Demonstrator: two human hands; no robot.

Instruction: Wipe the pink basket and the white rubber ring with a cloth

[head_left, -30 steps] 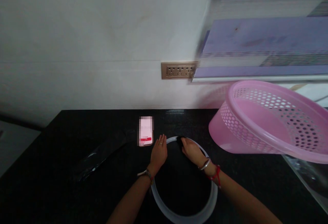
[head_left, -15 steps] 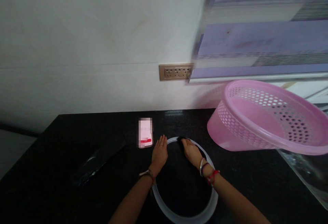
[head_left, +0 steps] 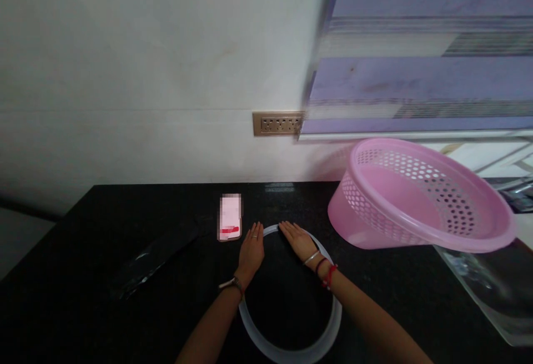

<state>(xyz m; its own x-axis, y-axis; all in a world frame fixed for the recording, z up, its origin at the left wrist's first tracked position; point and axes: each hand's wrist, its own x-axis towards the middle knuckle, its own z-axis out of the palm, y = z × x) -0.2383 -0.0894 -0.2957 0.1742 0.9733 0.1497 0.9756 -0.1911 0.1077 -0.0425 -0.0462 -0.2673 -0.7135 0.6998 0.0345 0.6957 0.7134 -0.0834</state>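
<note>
A round white rim (head_left: 291,355) encircles a black inside (head_left: 291,303); whether this is black film or a dark hollow I cannot tell. Across the rim's far left part lies my left hand (head_left: 251,250), fingers stretched out and close together. My right hand (head_left: 297,239) rests flat at the far part of the rim, its fingers extended with the tips on the edge. Neither hand grips anything. Just beyond my left hand, a phone (head_left: 230,217) with a blurred screen lies on the black counter (head_left: 137,203).
A pink perforated basket (head_left: 375,225) stands tilted at the right. Shiny black plastic (head_left: 154,258) lies at the left. Behind the counter is a wall with a socket panel (head_left: 280,124) and a purple striped sheet (head_left: 416,78). Clear plastic (head_left: 478,275) lies at far right.
My right hand has moved left along the far rim, and its curled fingers have straightened. Black material that showed beside it at the rim is no longer visible there. The view has shifted slightly.
</note>
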